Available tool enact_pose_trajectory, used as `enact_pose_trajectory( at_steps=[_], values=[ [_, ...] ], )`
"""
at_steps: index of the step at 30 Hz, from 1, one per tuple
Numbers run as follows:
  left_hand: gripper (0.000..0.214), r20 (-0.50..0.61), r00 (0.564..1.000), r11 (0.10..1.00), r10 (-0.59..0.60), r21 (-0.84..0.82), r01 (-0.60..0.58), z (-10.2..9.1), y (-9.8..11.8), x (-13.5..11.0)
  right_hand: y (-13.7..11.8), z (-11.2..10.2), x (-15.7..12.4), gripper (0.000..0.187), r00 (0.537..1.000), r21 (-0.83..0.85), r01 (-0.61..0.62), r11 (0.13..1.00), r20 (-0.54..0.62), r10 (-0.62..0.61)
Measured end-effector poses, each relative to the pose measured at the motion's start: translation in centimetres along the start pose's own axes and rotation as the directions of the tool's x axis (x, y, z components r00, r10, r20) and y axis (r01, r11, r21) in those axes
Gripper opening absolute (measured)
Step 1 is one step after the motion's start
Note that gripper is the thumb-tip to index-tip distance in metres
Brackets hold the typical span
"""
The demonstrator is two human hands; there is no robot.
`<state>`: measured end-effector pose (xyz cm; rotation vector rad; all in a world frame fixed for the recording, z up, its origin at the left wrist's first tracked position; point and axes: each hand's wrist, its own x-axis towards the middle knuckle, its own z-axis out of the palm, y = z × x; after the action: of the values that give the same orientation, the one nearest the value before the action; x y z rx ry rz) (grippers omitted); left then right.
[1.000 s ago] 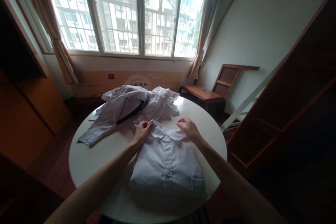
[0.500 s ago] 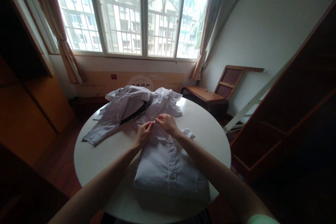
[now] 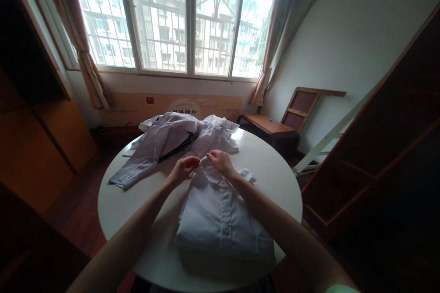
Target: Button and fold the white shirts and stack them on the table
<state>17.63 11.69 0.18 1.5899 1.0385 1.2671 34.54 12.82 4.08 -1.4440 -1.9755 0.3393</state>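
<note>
A white button-up shirt (image 3: 202,222) lies folded on the round white table (image 3: 137,219), buttoned front up, its collar pointing away from me. My right hand (image 3: 220,162) pinches the raised edge of the collar (image 3: 210,171) between thumb and fingers. Just to the left, my left hand (image 3: 184,168) has its fingers bent together at the collar's left edge; its exact grip there is partly hidden. Beyond both hands, a crumpled white shirt (image 3: 172,130) is spread loosely, one sleeve reaching toward the left, with a dark strip (image 3: 177,146) across it.
Behind the table, a long printed cardboard box (image 3: 137,110) stands under the barred window (image 3: 165,23). A wooden chair (image 3: 268,123) is at the back right, near a white folding frame (image 3: 319,151). Dark wooden furniture (image 3: 371,169) leans in from the right.
My left hand has shifted slightly left, leaving a wider gap between the hands. My right hand has moved a little right along the collar, and more of the collar shows between them.
</note>
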Motion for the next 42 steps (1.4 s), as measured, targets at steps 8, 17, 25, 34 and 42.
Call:
enact_pose_trajectory(
  at_steps=[8, 17, 25, 34, 42],
  values=[
    [0.017, -0.049, 0.980, 0.958, 0.191, 0.227, -0.175, 0.4, 0.3, -0.6, 0.9, 0.7, 0.2, 0.029, 0.999, 0.244, -0.049, 0.969, 0.030, 0.043],
    [0.016, -0.053, 0.979, 0.942, 0.196, 0.288, -0.173, 0.9, 0.6, -1.1, 2.1, 0.0, 0.0, 0.024, 0.980, 0.643, -0.135, 0.754, 0.197, 0.008],
    [0.019, -0.044, 0.990, 0.957, 0.136, 0.265, -0.120, 0.5, 0.7, -1.1, 2.4, 1.0, 0.4, 0.005, 0.974, 0.460, 0.204, 0.864, -0.010, -0.225],
    [0.010, 0.051, 0.962, 0.885, 0.267, 0.383, -0.266, -0.5, 0.6, -0.8, 2.3, 1.3, 0.2, 0.014, 0.937, 0.224, 0.350, 0.910, -0.063, -0.345],
    [0.008, 0.020, 0.992, 0.932, 0.121, 0.342, -0.120, -0.6, 0.3, -0.6, 2.4, 1.2, 0.0, 0.019, 0.942, 0.178, 0.328, 0.928, 0.012, -0.336]
  ],
)
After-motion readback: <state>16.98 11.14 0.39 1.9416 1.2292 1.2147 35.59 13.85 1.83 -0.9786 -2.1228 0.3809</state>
